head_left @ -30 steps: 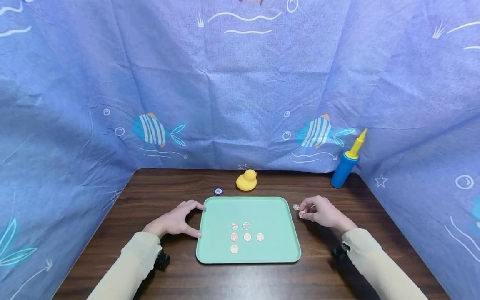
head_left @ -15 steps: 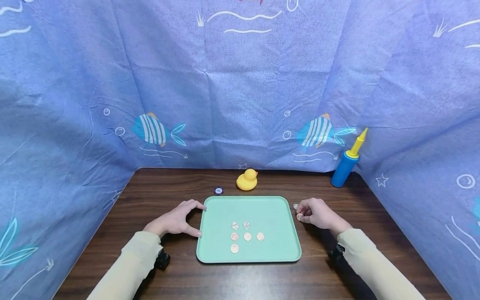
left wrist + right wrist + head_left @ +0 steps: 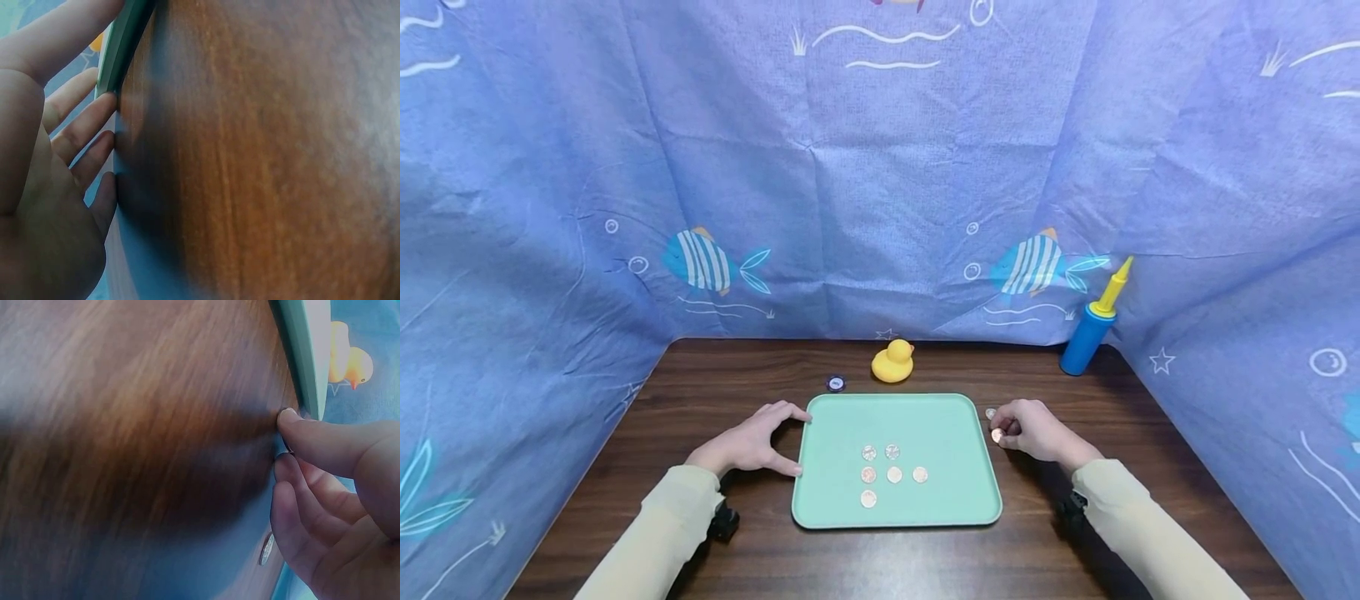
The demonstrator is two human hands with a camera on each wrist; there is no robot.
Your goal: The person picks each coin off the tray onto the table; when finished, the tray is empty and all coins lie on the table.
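Observation:
A mint-green tray (image 3: pixel 940 425) lies on the table with several coins (image 3: pixel 894 474) on it, in short rows. At the tray's left edge my left hand (image 3: pixel 751 440) touches the rim with spread thumb and fingers; the left wrist view shows the fingers (image 3: pixel 84 128) beside the tray's side wall (image 3: pixel 122 47). Just right of the tray, my right hand (image 3: pixel 1033 429) pinches a copper-coloured coin (image 3: pixel 997 435) low at the table surface. Its thumb (image 3: pixel 325 445) partly covers that coin in the right wrist view. A silvery coin (image 3: pixel 990 413) lies on the wood just beyond the fingers.
Behind the tray stand a yellow rubber duck (image 3: pixel 892 362) and a dark blue poker chip (image 3: pixel 836 383). A blue hand pump (image 3: pixel 1078 340) with a yellow top is upright at the back right corner. A blue fish-print cloth (image 3: pixel 880 192) surrounds the brown table (image 3: pixel 737 558).
My right hand has shifted slightly left and nearer to me, bringing the pinched coin closer to the tray's right edge. My left hand has stayed in place.

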